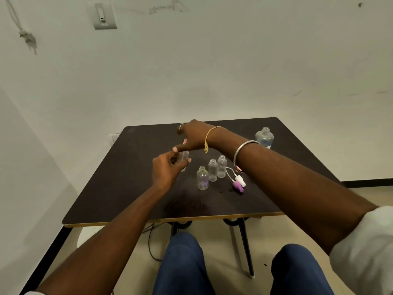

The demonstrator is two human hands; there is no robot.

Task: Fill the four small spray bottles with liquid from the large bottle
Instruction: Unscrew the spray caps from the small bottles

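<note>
Surface (pixel 127 199), dark and square, fills the middle of the frame and carries everything. Over it, left of centre, the two hands meet. The left hand (pixel 167 170) has its fingers curled round the fourth bottle (pixel 184 156), a clear small one. The right hand (pixel 193 135) reaches across from the right with its thumb at that bottle's top. Whether its fingers pinch a cap there or only touch, I cannot tell, since the back of the hand hides them. The large bottle (pixel 264 137) stands upright at the surface's upper right, well apart from the rest, with its neck open and greyish liquid showing inside. Three small bottles (pixel 212 170) stand upright in a tight cluster at centre, necks open. They look empty, though the nearest shows a purple tint low down. Spray heads (pixel 239 183), one white and one purple with thin tubes, lie just right of the cluster. As I judge it, the task is at the preparing stage: three bottles are uncapped, the fourth is in hand, and nothing appears poured yet. All four fills and the recapping remain.
</note>
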